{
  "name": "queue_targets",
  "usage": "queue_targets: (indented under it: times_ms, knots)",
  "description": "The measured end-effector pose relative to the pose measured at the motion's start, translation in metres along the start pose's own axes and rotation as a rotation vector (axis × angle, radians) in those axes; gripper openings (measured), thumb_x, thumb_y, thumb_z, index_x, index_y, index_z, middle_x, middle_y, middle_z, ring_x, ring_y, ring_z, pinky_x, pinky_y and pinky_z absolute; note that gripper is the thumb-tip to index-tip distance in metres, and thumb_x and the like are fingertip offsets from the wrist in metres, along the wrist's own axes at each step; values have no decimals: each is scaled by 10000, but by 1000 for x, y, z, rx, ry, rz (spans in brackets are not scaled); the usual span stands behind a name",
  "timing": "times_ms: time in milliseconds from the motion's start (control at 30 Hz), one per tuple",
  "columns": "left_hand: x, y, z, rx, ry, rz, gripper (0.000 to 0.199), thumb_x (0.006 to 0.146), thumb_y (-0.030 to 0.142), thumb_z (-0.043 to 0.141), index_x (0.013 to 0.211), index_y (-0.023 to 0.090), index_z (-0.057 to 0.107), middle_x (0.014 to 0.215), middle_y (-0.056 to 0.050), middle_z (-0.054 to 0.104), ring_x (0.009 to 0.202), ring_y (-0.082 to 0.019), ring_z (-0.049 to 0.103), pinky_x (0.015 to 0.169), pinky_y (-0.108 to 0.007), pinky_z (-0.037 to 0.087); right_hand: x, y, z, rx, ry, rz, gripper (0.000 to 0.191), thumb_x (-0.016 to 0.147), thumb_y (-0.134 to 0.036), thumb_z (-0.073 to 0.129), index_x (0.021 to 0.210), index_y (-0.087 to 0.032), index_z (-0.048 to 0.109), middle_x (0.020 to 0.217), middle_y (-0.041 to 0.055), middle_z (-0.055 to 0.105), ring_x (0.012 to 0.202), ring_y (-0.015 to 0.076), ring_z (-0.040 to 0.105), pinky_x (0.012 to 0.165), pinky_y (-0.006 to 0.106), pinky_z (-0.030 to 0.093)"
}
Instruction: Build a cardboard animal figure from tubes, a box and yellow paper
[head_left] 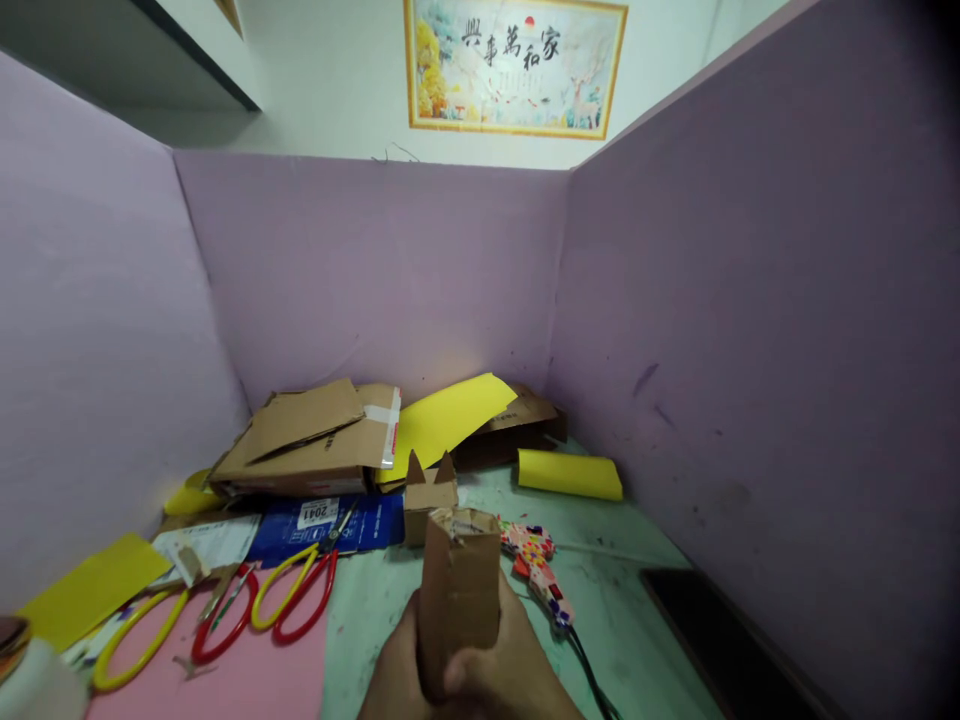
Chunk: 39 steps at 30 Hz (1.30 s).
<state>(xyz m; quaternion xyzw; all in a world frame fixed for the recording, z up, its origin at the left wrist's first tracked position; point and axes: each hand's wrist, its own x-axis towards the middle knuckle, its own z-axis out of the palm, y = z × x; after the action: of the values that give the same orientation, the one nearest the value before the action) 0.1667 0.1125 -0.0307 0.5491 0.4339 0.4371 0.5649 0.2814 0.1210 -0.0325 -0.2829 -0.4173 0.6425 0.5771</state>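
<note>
A tall brown cardboard box (pixel 461 590) stands upright between my two hands at the bottom centre, its top end rough and torn-looking. My left hand (pixel 397 660) presses on its left side. Wrapped round its right side and lower front is my right hand (pixel 510 660), with the thumb across the front. Just behind it, a smaller cardboard box with two pointed ears (pixel 429 495) rests on the green table (pixel 375 600). To the right lies a colourful patterned object (pixel 536 560) with a dark cord.
Scissors with yellow and red handles (pixel 300 590) lie at the left near a pink sheet (pixel 285 680). Flattened cardboard (pixel 300 430) and yellow paper (pixel 450 415) are piled at the back. A yellow roll (pixel 570 474) and dark panel (pixel 712 640) lie right. Purple walls (pixel 375 260) enclose the table.
</note>
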Motion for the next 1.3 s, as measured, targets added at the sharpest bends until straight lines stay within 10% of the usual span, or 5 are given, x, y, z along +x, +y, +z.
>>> queue_targets:
  times_ms: [233,433,667,867,1300]
  knots:
    - [-7,19,11,-73,-73,91,531,555,294,731,1055,162,610,990,-99,685,953,-327,612,840,-399,469,3,4,-7,-150,148,10,767,327,-446,859,978,-181,552,769,11,637,698,200,561,603,283,450]
    - [-6,11,0,-408,73,-158,543,598,386,758,1051,145,581,898,-108,706,842,-307,654,699,-380,518,-1,3,-6,-80,-98,-17,753,592,-645,698,1134,-161,502,1069,115,618,989,258,574,890,378,427]
    - [-2,-4,-5,-383,44,-93,529,600,381,774,1023,133,577,915,-115,706,890,-326,649,703,-391,530,-5,2,-3,-210,-177,36,763,583,-674,683,1111,-145,527,1007,109,642,948,270,584,829,377,452]
    - [3,-4,-16,-309,52,-46,607,599,449,772,1084,144,572,1041,-153,684,1007,-339,614,857,-419,480,-3,-6,-11,-205,-203,111,798,428,-431,864,1112,-174,543,987,60,657,917,263,603,784,361,476]
    - [6,18,-38,-328,297,-100,771,544,290,812,1227,190,468,931,-62,676,829,-221,627,678,-283,483,-6,-24,-22,-722,-231,123,677,472,-268,821,1117,-199,625,926,16,688,839,239,618,725,314,487]
